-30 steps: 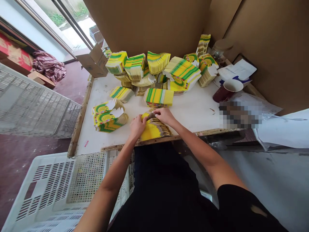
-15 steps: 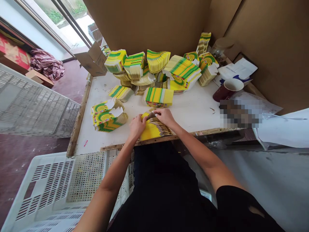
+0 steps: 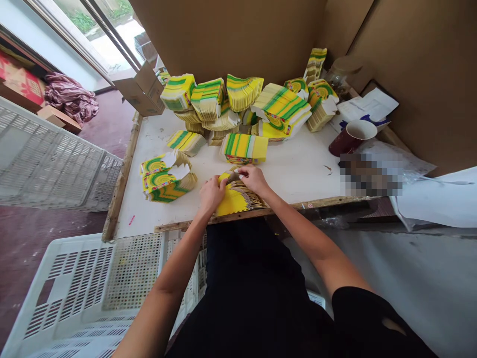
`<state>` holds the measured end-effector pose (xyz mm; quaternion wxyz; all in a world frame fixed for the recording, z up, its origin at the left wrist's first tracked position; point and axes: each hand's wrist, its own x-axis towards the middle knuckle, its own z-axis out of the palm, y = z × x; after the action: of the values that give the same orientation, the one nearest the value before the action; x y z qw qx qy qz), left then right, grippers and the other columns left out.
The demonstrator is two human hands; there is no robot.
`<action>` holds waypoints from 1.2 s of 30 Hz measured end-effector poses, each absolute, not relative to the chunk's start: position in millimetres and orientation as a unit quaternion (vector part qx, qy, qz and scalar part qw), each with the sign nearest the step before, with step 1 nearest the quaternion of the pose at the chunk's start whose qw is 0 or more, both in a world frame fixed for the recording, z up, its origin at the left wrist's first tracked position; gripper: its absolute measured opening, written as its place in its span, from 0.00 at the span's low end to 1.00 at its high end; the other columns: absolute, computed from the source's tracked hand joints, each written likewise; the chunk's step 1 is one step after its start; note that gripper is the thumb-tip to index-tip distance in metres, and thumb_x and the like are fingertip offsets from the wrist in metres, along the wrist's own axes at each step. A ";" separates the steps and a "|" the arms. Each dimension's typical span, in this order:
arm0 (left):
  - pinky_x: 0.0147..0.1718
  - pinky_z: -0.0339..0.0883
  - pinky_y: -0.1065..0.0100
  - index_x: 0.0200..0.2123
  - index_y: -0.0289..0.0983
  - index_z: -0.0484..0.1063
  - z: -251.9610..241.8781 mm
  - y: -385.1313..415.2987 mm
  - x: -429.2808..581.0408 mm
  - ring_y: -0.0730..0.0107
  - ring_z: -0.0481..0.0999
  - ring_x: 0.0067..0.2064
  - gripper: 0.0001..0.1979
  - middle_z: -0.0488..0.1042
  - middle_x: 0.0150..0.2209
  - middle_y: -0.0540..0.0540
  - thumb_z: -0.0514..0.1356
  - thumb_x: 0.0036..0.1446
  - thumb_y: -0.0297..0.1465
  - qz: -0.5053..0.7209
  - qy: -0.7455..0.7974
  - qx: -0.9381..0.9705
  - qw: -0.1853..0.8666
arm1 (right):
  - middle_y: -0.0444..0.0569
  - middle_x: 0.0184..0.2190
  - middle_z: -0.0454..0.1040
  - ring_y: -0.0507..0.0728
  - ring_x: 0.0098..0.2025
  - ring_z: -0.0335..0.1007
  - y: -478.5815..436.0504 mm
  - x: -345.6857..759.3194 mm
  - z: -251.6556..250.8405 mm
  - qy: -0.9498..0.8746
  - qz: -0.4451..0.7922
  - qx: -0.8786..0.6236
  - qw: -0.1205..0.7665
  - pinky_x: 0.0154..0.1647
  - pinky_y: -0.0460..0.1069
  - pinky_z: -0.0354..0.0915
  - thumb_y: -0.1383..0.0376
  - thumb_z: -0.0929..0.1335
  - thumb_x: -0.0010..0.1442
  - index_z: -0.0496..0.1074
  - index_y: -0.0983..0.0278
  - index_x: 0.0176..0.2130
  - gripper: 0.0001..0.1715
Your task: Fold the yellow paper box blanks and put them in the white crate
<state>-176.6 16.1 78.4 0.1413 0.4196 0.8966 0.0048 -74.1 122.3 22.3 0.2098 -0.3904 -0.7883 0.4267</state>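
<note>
A fanned stack of yellow cardboard cartons (image 3: 231, 203) lies at the table's front edge, brown edges facing right. My left hand (image 3: 211, 194) is closed on the stack's left side, thumb on top. At its upper right, my right hand (image 3: 253, 179) pinches the far end of a carton; the fingertips are partly hidden. Just beyond lies a bundle of yellow and green striped cartons (image 3: 244, 148). More bundled cartons (image 3: 167, 181), with white flaps showing, sit to the left of my left hand.
Several carton bundles (image 3: 208, 99) are piled along the back of the white table (image 3: 298, 174). A dark red mug (image 3: 346, 141) stands at the right near papers and plastic. Wooden strips edge the table. White plastic crates (image 3: 74, 278) are at the lower left.
Both hands stay at the stack, with only a very slight shift of the right fingers. The view has moved a little; the bundles lie as before.
</note>
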 end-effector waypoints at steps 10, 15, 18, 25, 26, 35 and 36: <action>0.49 0.63 0.62 0.53 0.39 0.67 79.9 15.9 -177.3 0.56 0.71 0.54 0.21 0.76 0.50 0.41 0.46 0.65 0.41 0.011 0.896 0.419 0.149 | 0.49 0.41 0.80 0.54 0.41 0.76 119.9 -72.9 22.0 -0.751 0.487 -0.375 0.240 0.47 0.48 0.69 0.77 0.65 0.51 0.78 0.65 0.41 0.20; 0.46 0.64 0.63 0.50 0.40 0.70 82.9 19.8 -182.3 0.56 0.73 0.53 0.22 0.77 0.49 0.41 0.43 0.65 0.43 0.017 0.896 0.410 0.173 | 0.47 0.37 0.81 0.54 0.40 0.77 122.7 -64.7 23.5 -0.743 0.516 -0.363 0.221 0.47 0.51 0.69 0.78 0.64 0.48 0.73 0.64 0.45 0.25; 0.43 0.65 0.64 0.49 0.39 0.70 84.4 23.7 -188.0 0.55 0.75 0.51 0.23 0.78 0.46 0.40 0.44 0.64 0.44 0.002 0.893 0.409 0.188 | 0.45 0.33 0.80 0.54 0.37 0.77 128.8 -52.2 25.1 -0.763 0.545 -0.297 0.181 0.45 0.51 0.69 0.78 0.65 0.45 0.70 0.64 0.46 0.27; 0.44 0.65 0.63 0.47 0.39 0.71 83.4 23.8 -185.5 0.55 0.75 0.51 0.22 0.78 0.46 0.39 0.43 0.65 0.42 -0.026 0.888 0.436 0.147 | 0.45 0.32 0.79 0.53 0.36 0.76 134.0 -35.2 21.1 -0.691 0.671 -0.224 0.145 0.42 0.49 0.70 0.74 0.68 0.45 0.70 0.64 0.46 0.25; 0.45 0.65 0.63 0.47 0.39 0.71 83.0 22.9 -184.0 0.55 0.74 0.51 0.22 0.78 0.46 0.40 0.43 0.65 0.42 -0.026 0.888 0.436 0.142 | 0.45 0.31 0.79 0.53 0.35 0.76 132.6 -36.5 19.4 -0.671 0.680 -0.242 0.166 0.41 0.49 0.70 0.72 0.69 0.47 0.71 0.64 0.46 0.24; 0.45 0.64 0.64 0.47 0.40 0.71 81.3 21.5 -181.5 0.57 0.73 0.52 0.21 0.78 0.47 0.41 0.43 0.66 0.43 -0.021 0.891 0.432 0.140 | 0.43 0.21 0.75 0.52 0.24 0.73 121.1 -48.4 13.6 -0.534 0.711 -0.382 0.253 0.30 0.47 0.73 0.57 0.73 0.48 0.76 0.65 0.28 0.13; 0.45 0.64 0.64 0.47 0.40 0.71 81.4 21.5 -181.4 0.57 0.73 0.52 0.21 0.78 0.47 0.41 0.43 0.66 0.43 -0.021 0.891 0.431 0.140 | 0.43 0.21 0.75 0.52 0.25 0.73 120.8 -48.2 14.2 -0.528 0.713 -0.383 0.255 0.30 0.47 0.73 0.57 0.74 0.47 0.76 0.65 0.28 0.13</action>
<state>-181.4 21.5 81.4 0.1396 0.4310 0.8912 -0.0210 -48.2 120.8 14.2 0.2555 -0.3834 -0.5285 0.7130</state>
